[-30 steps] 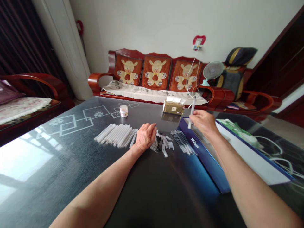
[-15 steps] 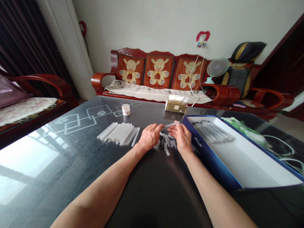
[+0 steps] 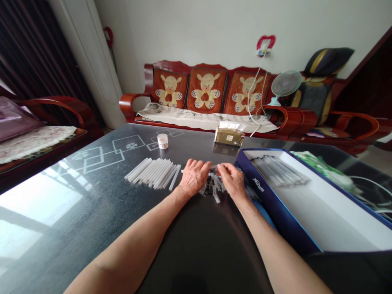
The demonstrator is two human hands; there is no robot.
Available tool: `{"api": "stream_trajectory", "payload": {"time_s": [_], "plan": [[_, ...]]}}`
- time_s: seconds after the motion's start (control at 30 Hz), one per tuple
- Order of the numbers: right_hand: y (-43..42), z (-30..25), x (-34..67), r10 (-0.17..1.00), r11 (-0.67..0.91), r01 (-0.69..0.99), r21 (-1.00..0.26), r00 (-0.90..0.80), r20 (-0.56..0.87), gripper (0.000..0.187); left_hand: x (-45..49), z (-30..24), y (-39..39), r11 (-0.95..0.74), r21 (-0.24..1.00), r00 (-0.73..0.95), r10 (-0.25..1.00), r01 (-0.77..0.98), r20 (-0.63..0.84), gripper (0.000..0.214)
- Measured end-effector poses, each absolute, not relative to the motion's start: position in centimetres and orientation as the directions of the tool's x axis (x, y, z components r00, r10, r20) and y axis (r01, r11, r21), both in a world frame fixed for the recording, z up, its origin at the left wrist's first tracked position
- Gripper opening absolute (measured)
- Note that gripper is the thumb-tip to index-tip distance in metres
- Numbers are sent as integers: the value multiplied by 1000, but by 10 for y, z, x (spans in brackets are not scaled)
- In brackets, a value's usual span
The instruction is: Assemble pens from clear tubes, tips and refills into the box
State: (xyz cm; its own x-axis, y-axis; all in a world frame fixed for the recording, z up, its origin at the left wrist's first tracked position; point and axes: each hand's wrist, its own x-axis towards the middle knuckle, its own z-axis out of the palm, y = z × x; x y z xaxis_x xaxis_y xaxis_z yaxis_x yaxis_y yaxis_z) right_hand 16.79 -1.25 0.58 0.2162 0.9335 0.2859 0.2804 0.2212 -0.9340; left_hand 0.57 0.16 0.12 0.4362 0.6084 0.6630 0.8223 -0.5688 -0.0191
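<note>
My left hand (image 3: pixel 194 178) lies palm down at the left edge of a small pile of black and clear parts (image 3: pixel 213 186), its fingers bent and close together. My right hand (image 3: pixel 232 179) is at the pile's right edge, fingertips pinched and meeting the left hand's above the pile. A thin clear tube seems to run between the fingertips, but it is hard to make out. A row of white tubes (image 3: pixel 153 173) lies left of my left hand. An open blue box (image 3: pixel 277 209) stands to the right, with a bundle of tubes (image 3: pixel 280 171) inside.
On the dark glossy table stand a small white jar (image 3: pixel 162 141) and a brown tissue pack (image 3: pixel 229 136) farther back. A green and white bag (image 3: pixel 318 168) lies beyond the box. A red wooden sofa (image 3: pixel 202 92) and a small fan (image 3: pixel 286 83) are behind the table.
My right hand came back from the blue box, carrying a tube, and now meets my left hand over the pile. The left hand stayed put. The view shifted, showing more of the box.
</note>
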Motion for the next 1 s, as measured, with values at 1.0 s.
{"api": "stream_trajectory", "payload": {"time_s": [1.0], "plan": [[-8,5,167,970,205,198,-958,89,226,38,5,2,3,-519,53,376,681,853,628,37]]}}
